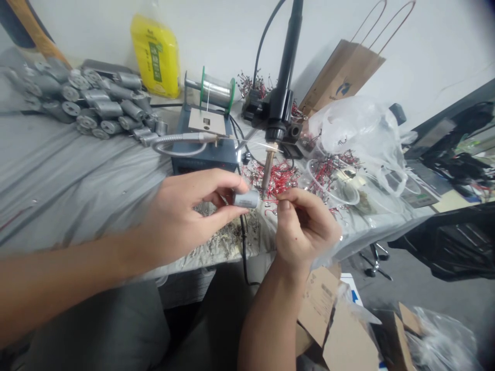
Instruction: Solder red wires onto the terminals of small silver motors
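Note:
My left hand (181, 216) grips a small silver DC motor (246, 199) between thumb and fingers, holding it on its side. My right hand (303, 226) is pinched close beside the motor's end, apparently on a thin red wire (279, 195), though the fingers hide most of it. A soldering iron (275, 121), clamped in a stand, points down with its tip (264, 188) right at that motor end. A tangle of red wires (270, 180) lies behind my hands.
Several silver motors (93, 98) are heaped on the grey cloth (77, 190) at left. Nearby stand a soldering station (204, 154) and solder spool (217, 90). A clear bowl of wires (332, 180), a plastic bag (356, 129) and a paper bag (340, 77) stand to the right.

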A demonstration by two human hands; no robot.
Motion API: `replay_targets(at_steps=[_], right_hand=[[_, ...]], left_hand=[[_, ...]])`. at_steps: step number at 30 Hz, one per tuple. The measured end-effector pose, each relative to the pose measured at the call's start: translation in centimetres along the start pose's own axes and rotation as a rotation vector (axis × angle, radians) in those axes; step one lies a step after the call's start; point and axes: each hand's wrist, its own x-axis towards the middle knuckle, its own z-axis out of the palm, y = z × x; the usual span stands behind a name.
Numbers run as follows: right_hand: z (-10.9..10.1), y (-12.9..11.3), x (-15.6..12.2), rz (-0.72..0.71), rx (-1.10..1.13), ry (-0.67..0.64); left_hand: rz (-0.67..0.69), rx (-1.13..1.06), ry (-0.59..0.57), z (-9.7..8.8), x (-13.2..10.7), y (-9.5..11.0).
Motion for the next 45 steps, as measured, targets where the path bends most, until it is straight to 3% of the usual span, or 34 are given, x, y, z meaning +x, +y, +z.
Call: replay_targets(at_steps=[17, 45], right_hand=[[0.06, -0.07, -0.04, -0.004, 0.021, 0.006], [-0.12, 0.12, -0.19, 0.034, -0.021, 0.001]], left_hand=[[0.064, -0.005, 0.004, 0.08, -0.25, -0.58], [0.049, -0.007, 0.020, 0.29, -0.23, -0.59]])
